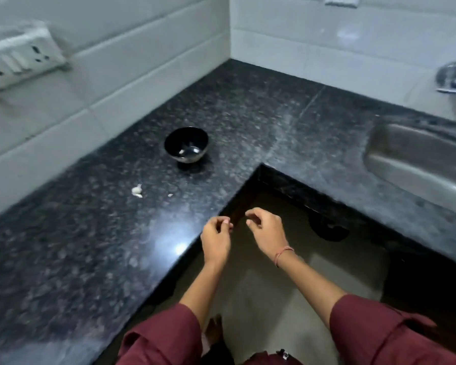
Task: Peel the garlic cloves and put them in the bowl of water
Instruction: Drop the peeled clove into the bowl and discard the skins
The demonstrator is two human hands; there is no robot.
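Centrally, below the middle of the frame: left hand (216,239) and right hand (267,230), close together but not touching, raised over the inner corner edge of the black speckled granite counter (248,114). Left hand with fingers curled in and tips gathered against the thumb; something small and pale pink at the tips, too blurred to tell clove from nail, so cannot say whether gripping anything. Right hand relaxed, fingers loosely bent, thumb and forefinger apart, nothing visible between them. Thin red thread bracelet (283,255) around the right wrist; dark red sleeves (166,338) at the bottom edge.

Left of centre, on the counter: small white garlic piece (137,191), well apart from both hands. Just right of it, a tiny white scrap (170,195). Higher up, round glossy black bowl (195,138) standing upright, with one small white bit (181,152) inside near the bottom; water impossible to make out.

At the right edge, grey steel sink (419,164) set into the counter, chrome tap (453,77) on the white tiled wall (142,56) above. At upper left, white socket board (19,59) on the wall.
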